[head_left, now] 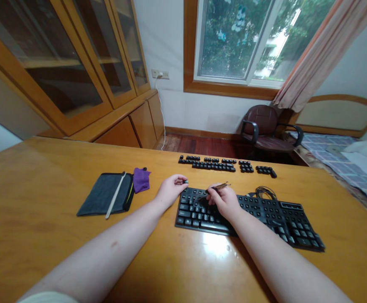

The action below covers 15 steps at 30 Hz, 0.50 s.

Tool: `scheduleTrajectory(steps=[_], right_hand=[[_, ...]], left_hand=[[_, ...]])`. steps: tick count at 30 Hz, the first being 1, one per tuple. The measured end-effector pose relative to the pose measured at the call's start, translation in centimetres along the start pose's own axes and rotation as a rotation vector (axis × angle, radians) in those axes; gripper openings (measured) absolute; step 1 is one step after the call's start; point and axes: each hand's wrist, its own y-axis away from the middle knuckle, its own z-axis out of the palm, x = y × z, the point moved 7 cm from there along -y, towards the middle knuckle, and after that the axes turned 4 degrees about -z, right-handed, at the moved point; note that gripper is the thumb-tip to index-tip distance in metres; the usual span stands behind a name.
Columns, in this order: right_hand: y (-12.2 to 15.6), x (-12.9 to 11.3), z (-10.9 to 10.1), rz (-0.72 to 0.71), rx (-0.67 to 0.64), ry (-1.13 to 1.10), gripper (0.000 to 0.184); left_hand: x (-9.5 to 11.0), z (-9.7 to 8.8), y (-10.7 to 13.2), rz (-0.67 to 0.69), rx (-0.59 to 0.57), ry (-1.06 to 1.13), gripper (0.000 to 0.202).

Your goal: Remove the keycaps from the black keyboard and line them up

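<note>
A black keyboard (265,212) lies on the wooden desk (44,176) in front of me. My left hand (170,190) rests just off its upper left corner, fingers pinched on a small dark keycap (186,182). My right hand (223,201) sits over the keyboard's left half, closed on a thin brownish tool (218,186) that points at the top rows. Rows of loose black keycaps (215,164) lie laid out on the desk beyond the keyboard.
A dark pouch (106,194) with a pale stick across it and a purple cloth (141,179) lie to the left. The keyboard's coiled cable (264,192) sits behind it. An armchair (265,128), bed and glass-door cabinets stand beyond the desk.
</note>
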Motion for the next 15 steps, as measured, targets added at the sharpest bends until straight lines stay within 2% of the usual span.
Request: scheduleTrajectory(steps=[4,9,15], right_hand=[[0.0,-0.2,-0.2,0.004,0.004,0.032,0.041],[0.1,-0.6,-0.9,-0.028,0.071,0.107,0.042],[0.1,-0.8,-0.9,-0.063,0.066,0.148,0.037]], left_hand=[[0.6,-0.2,-0.2,0.052,-0.025,-0.229,0.025],[2.5,0.0,-1.9,0.281,-0.157,-0.812,0.014],[2.5,-0.1,-5.4,0.240,-0.111,-0.872,0.022]])
